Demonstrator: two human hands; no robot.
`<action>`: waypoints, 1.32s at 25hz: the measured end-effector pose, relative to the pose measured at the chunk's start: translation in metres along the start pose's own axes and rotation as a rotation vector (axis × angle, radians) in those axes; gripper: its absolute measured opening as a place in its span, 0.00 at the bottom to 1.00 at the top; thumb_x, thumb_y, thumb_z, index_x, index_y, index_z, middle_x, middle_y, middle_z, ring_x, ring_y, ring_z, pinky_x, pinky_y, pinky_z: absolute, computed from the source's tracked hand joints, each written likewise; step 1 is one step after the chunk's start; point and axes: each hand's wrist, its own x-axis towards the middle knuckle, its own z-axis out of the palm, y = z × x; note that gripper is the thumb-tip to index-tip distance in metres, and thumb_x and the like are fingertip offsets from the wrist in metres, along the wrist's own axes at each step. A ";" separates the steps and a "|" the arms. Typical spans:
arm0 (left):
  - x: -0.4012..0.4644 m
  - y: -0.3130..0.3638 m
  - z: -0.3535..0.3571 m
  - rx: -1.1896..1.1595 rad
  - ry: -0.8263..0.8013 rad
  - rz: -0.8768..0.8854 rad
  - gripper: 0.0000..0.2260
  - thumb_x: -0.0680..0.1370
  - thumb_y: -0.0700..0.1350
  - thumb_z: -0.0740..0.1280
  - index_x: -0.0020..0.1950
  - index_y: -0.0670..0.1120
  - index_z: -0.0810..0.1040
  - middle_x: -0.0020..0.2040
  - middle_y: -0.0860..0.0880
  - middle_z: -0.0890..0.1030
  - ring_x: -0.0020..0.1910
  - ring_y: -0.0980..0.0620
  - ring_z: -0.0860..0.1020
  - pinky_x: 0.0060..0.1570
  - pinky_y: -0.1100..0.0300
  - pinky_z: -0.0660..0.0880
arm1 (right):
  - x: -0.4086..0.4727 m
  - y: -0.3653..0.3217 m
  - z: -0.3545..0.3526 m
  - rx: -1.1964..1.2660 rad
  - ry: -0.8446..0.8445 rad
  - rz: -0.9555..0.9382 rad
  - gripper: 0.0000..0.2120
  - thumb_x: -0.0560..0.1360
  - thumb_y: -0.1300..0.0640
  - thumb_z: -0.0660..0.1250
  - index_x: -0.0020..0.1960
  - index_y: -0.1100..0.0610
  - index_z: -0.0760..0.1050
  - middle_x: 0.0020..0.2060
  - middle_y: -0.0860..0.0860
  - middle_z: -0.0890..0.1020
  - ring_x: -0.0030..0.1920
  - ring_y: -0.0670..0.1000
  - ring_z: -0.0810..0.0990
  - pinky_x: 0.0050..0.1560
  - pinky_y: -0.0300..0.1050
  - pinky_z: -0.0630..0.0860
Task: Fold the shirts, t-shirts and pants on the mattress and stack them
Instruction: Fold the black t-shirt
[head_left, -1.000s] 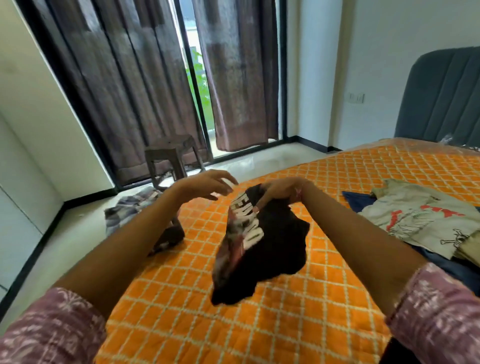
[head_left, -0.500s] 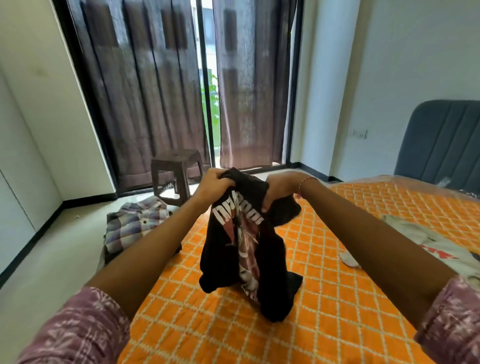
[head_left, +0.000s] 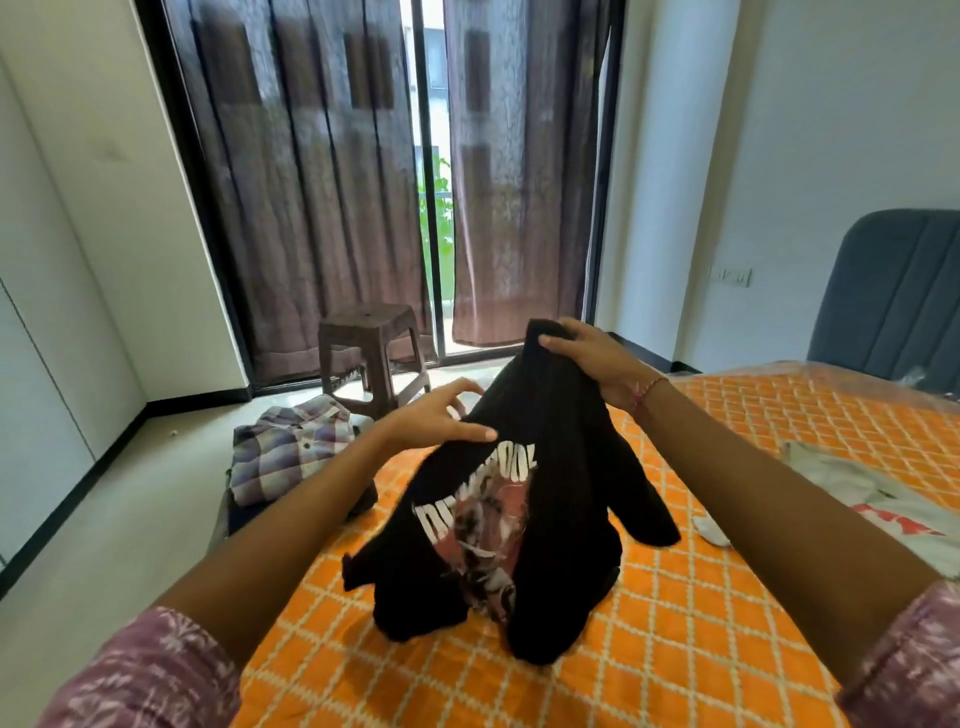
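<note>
A black t-shirt (head_left: 550, 467) with white letters and a reddish print hangs crumpled over the orange quilted mattress (head_left: 691, 613), its lower end resting on the cover. My right hand (head_left: 592, 358) pinches its top edge and holds it up. My left hand (head_left: 441, 421) lies on the shirt's left side, thumb over the cloth and fingers spread. A white t-shirt (head_left: 883, 504) with red print lies flat at the right. A folded plaid shirt (head_left: 291, 447) sits on a dark garment at the mattress's left corner.
A brown plastic stool (head_left: 371, 348) stands on the floor before dark curtains and a glass door. A grey padded headboard (head_left: 898, 291) rises at the far right. White wardrobe doors line the left wall.
My right hand has lifted the shirt's top edge higher and to the right. My left hand has let go of its grip at the top and now rests lower on the cloth.
</note>
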 end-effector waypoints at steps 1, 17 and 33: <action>0.000 0.009 0.007 -0.124 0.026 0.061 0.31 0.70 0.49 0.75 0.69 0.53 0.64 0.60 0.50 0.71 0.60 0.52 0.72 0.58 0.59 0.71 | -0.001 -0.008 0.007 -0.050 -0.072 -0.038 0.07 0.77 0.60 0.66 0.54 0.56 0.76 0.48 0.54 0.80 0.49 0.52 0.81 0.47 0.42 0.80; -0.021 -0.052 0.001 -0.199 -0.037 -0.156 0.23 0.63 0.50 0.78 0.55 0.44 0.80 0.48 0.46 0.83 0.47 0.48 0.82 0.51 0.56 0.78 | -0.002 0.012 -0.033 -0.386 0.225 -0.132 0.12 0.75 0.59 0.69 0.51 0.70 0.77 0.43 0.60 0.79 0.44 0.53 0.77 0.47 0.45 0.74; -0.005 0.004 -0.099 0.622 -0.023 -0.275 0.03 0.75 0.43 0.70 0.48 0.46 0.80 0.46 0.48 0.80 0.51 0.44 0.78 0.53 0.53 0.73 | 0.003 -0.019 -0.071 -0.785 -0.141 0.216 0.11 0.73 0.62 0.70 0.55 0.61 0.80 0.49 0.58 0.83 0.50 0.56 0.82 0.52 0.45 0.79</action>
